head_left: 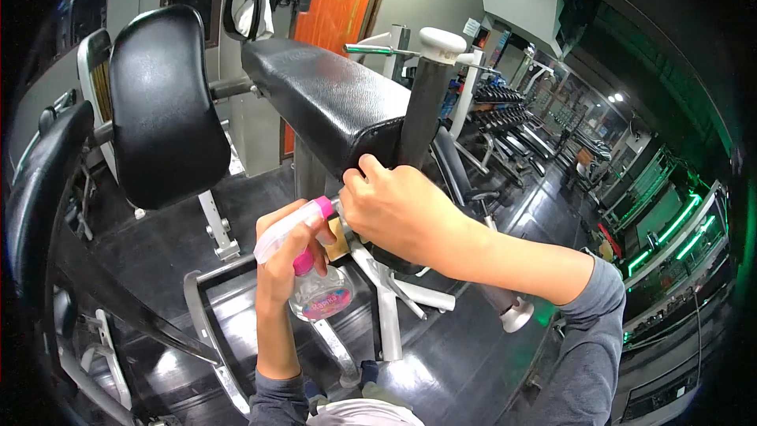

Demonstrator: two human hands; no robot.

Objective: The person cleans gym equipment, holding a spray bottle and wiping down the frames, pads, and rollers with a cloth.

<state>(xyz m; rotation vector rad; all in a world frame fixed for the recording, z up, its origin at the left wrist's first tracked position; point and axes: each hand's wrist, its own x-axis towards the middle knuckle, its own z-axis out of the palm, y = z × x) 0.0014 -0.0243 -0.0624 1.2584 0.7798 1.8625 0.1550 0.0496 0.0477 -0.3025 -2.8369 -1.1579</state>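
My left hand is wrapped round the neck and trigger of a clear spray bottle with a white and pink spray head and a coloured label. The bottle's pink nozzle points toward my right hand, which is just beside it. My right hand's fingers are curled at the near end of a long black padded cushion; whatever they grip is hidden from this angle. An upright dark post with a white cap stands right behind this hand.
A black backrest is on the left, with another dark pad at the edge. Below are a metal machine frame and a roller with a white end. Dumbbell racks line the far right.
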